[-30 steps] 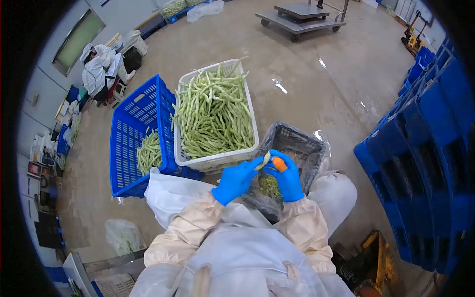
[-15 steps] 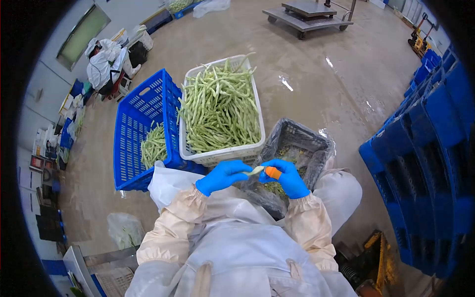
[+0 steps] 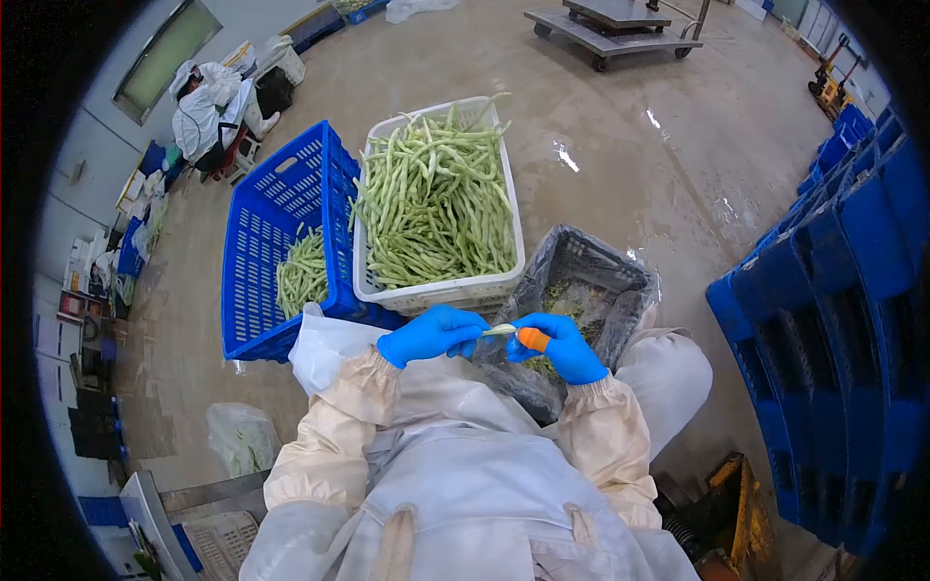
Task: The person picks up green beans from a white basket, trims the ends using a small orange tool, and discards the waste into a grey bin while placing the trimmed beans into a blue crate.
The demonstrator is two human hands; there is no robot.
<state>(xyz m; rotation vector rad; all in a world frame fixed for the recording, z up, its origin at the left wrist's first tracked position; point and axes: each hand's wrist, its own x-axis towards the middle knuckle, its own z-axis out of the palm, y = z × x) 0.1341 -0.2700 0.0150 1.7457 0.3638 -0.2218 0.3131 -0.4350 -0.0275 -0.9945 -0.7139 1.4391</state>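
Right now you are working on one single green bean (image 3: 501,330), held up in front of the near end of the white crate (image 3: 441,293), and the step in hand looks like close fingertip work at one end of it. Your left hand (image 3: 426,334) is nearly closed, pinching the bean at its left end between thumb and fingers. Your right hand (image 3: 572,353) is partly curled, gripping the other end, with an orange cover (image 3: 532,339) on one digit right against the bean; whether that is a thumb or a finger, you can't really tell from here. Neither hand is released, and neither is clenched hard.

The heaped beans (image 3: 431,208) fill the white crate, some poking past its rim. Left of that crate, close beside it, stands the blue crate (image 3: 257,242), tilted, with a smaller pile of beans (image 3: 303,276). To its near right sits the dark bin (image 3: 615,266), lined with plastic and holding small green scraps (image 3: 572,305); your right hand is over the bin's near part.

As a judgement, the next move calls for a steady left pinch and a small, controlled motion of the right digits, since a slim bean could slip or snap if squeezed hard.
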